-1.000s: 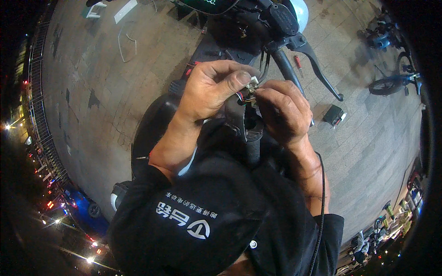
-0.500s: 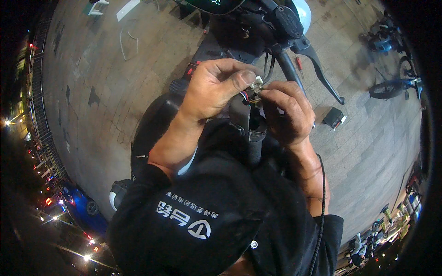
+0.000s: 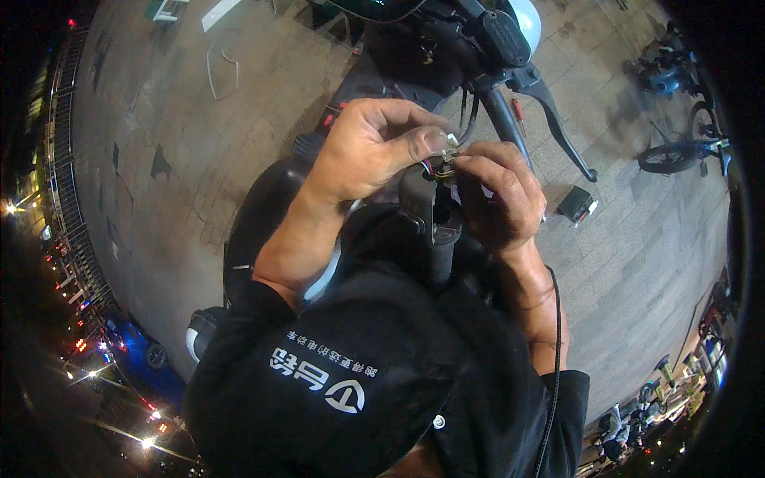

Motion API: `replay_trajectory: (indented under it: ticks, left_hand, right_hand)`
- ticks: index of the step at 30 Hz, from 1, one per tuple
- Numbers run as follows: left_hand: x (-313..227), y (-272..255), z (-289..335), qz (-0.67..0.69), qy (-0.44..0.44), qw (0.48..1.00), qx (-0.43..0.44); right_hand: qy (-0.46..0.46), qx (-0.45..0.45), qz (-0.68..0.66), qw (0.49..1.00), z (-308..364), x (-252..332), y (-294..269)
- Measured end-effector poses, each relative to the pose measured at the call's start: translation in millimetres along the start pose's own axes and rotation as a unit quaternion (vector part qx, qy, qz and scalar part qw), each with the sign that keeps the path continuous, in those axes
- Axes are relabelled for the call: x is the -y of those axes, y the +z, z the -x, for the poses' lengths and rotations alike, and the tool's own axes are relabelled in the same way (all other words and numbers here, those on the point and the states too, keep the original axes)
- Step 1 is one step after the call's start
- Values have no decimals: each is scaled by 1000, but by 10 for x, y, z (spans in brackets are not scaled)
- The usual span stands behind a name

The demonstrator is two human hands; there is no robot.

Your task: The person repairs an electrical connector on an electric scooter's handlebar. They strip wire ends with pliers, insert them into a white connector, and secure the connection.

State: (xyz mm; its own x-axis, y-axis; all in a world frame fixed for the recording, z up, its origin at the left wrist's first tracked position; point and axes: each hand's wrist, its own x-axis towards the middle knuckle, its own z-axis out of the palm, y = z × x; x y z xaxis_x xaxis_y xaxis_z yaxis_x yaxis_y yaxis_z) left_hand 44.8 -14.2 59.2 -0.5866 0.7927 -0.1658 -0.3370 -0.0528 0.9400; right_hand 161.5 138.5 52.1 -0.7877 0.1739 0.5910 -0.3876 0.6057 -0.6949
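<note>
Head view, the only feed I have here, looks down on both bare hands meeting over the scooter's near handlebar end. I see the left hand (image 3: pixel 358 151) in a narrow pinch, thumb and fingers closed on a small white wire connector (image 3: pixel 453 139), which sits between the two hands just above the opened switch housing (image 3: pixel 416 191). My right hand (image 3: pixel 502 195) has its fingers curled and drawn in on that same connector from the right; its thumb is hidden from me. Thin coloured wires (image 3: pixel 428 168) run from beneath the connector toward the housing, and the black handlebar grip (image 3: pixel 442 256) points toward the near side. Farther off I make out the brake fluid reservoir (image 3: pixel 504 38), with the black brake lever (image 3: pixel 555 123) reaching out to the right. On the paving past the right hand, a red-handled screwdriver (image 3: pixel 519 111) lies well apart from a small dark box (image 3: pixel 577 205), and a blue bicycle (image 3: pixel 684 154) is farther right. To the left I have the black scooter seat (image 3: pixel 267 199); on the far left, a white cable (image 3: pixel 211 76) lies on the pavement near a white stool (image 3: pixel 166 10).
</note>
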Motion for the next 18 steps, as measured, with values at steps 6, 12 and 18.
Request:
replay_trajectory:
  ticks: [6,12,18]
  left_hand:
    - [15,-11,48,33,-17,999,6]
    - [20,-69,-6,19,-29,998,44]
    - [42,-79,-21,36,-10,997,70]
  right_hand:
    - [-16,6,2,1000,4,-11,-26]
    - [-30,5,5,1000,13,5,-38]
    - [-30,10,5,999,18,18,-72]
